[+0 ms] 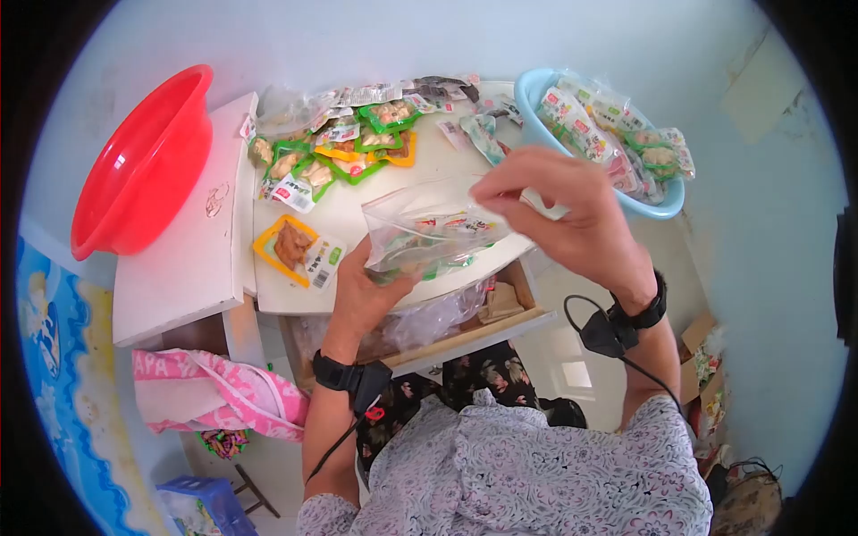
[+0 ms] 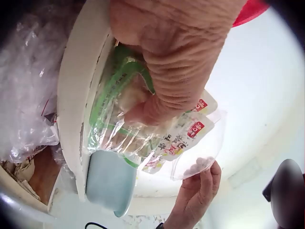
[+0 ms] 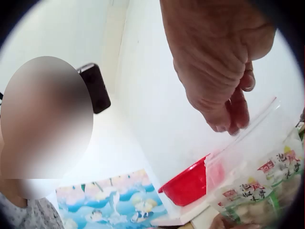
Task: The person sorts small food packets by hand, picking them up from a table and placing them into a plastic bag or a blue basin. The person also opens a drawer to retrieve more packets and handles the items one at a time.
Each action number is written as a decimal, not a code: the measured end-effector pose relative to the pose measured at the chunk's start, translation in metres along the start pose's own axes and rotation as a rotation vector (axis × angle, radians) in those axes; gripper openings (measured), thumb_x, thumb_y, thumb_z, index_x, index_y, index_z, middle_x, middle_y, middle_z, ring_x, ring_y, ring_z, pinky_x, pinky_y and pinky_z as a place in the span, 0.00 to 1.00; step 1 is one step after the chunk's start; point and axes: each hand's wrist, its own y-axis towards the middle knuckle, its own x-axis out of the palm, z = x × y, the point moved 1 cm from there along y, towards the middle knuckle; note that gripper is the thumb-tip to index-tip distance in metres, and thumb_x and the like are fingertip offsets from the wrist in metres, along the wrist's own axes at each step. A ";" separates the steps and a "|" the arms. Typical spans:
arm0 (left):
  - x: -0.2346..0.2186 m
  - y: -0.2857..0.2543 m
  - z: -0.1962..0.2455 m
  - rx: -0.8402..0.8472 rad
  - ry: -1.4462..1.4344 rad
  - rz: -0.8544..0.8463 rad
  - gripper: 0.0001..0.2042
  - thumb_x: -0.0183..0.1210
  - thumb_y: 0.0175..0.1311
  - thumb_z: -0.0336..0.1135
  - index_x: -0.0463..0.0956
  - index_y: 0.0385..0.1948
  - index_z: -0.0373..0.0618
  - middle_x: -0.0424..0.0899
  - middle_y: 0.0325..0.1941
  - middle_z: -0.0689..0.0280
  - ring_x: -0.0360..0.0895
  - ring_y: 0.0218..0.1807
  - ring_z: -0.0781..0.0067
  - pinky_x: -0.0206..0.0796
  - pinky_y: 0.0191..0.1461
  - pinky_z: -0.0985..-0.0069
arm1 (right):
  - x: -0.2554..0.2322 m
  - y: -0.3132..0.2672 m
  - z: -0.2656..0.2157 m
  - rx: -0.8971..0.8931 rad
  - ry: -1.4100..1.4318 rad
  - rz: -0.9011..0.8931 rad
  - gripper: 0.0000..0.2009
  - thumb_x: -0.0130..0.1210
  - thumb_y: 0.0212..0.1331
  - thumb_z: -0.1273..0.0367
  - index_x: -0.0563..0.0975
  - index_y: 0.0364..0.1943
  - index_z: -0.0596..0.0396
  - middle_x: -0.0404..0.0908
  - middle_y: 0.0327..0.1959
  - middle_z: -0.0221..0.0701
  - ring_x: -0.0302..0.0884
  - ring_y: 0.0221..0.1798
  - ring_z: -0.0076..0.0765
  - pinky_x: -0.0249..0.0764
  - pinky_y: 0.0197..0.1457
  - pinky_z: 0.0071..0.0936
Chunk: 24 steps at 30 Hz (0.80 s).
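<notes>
A clear zip bag (image 1: 393, 232) with several snack packets (image 3: 252, 191) inside is held over the front of the white table. My left hand (image 1: 366, 290) grips its lower left part, thumb across the front in the left wrist view, where a green-edged packet (image 2: 119, 81) shows through the plastic. At the bag's upper right edge is my right hand (image 1: 572, 210), its fingers curled and the fingertips pinched together. In the left wrist view those fingertips overlap the bag's edge, partly seen through the film. A yellow-edged packet (image 1: 299, 252) lies left of my left hand.
Many snack packets (image 1: 349, 143) lie piled at the table's back. A light blue basin (image 1: 657, 210) holding more packets stands at the right, a red basin (image 1: 143, 161) at the left. Below the tabletop, an open drawer (image 1: 438, 326) contains clear plastic. A pink towel (image 1: 214, 389) hangs lower left.
</notes>
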 end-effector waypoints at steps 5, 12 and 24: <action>0.002 -0.002 0.001 0.052 -0.034 -0.003 0.31 0.74 0.54 0.24 0.76 0.64 0.37 0.86 0.55 0.64 0.81 0.57 0.75 0.72 0.65 0.72 | 0.014 0.017 0.000 -0.085 -0.328 -0.293 0.03 0.58 0.62 0.70 0.79 0.33 0.53 0.81 0.32 0.35 0.82 0.35 0.50 0.75 0.35 0.44; 0.003 -0.001 0.007 0.065 -0.046 0.015 0.31 0.73 0.52 0.21 0.76 0.63 0.36 0.86 0.54 0.64 0.81 0.56 0.74 0.71 0.66 0.72 | 0.026 0.020 0.001 -0.126 -0.522 -0.484 0.07 0.64 0.56 0.71 0.77 0.35 0.52 0.77 0.29 0.35 0.79 0.33 0.51 0.73 0.36 0.46; 0.002 0.001 0.014 0.041 0.075 0.026 0.29 0.72 0.53 0.23 0.76 0.61 0.35 0.87 0.53 0.61 0.82 0.55 0.73 0.72 0.63 0.72 | 0.008 0.022 0.021 -0.100 -0.444 -0.503 0.03 0.60 0.57 0.73 0.81 0.27 0.52 0.81 0.27 0.32 0.82 0.38 0.49 0.77 0.38 0.46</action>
